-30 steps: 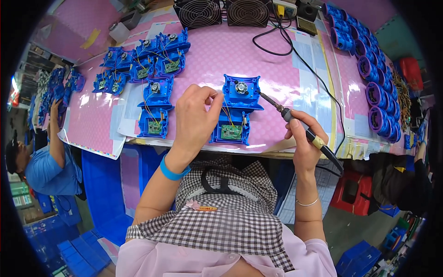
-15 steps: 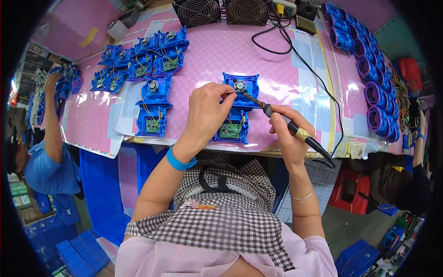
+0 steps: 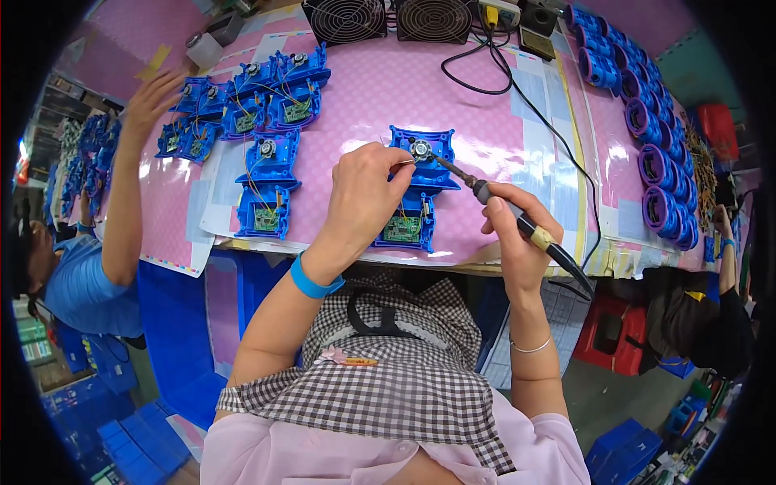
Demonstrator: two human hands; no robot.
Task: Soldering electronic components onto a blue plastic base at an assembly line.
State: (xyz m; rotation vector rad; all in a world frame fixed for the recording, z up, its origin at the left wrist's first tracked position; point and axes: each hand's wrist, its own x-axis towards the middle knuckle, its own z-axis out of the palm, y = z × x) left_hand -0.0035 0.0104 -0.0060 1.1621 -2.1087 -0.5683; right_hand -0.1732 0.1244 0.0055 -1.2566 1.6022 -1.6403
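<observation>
My right hand (image 3: 524, 234) holds a soldering iron (image 3: 529, 229) with a dark grip like a pen. Its tip points at the round metal speaker (image 3: 420, 151) in a blue plastic housing half (image 3: 443, 145), just right of the speaker. My left hand (image 3: 364, 190) is closed in a pinch at the speaker's left edge, on a thin wire (image 3: 408, 162); whether it is solder or a lead I cannot tell. Below lies a second blue half with a green circuit board (image 3: 402, 229), partly hidden by my left hand.
Several similar opened blue housings (image 3: 267, 149) lie to the left. Blue-purple ring-shaped parts (image 3: 655, 166) line the right side. Two black fans (image 3: 347, 20) stand at the back, beside a black cable (image 3: 558, 133). A co-worker's hand (image 3: 153, 101) reaches over the left housings.
The soldering iron has drawn back a little to the right, away from the speaker's lower edge. My left hand stays put. The co-worker's arm at left has swung right toward the housings.
</observation>
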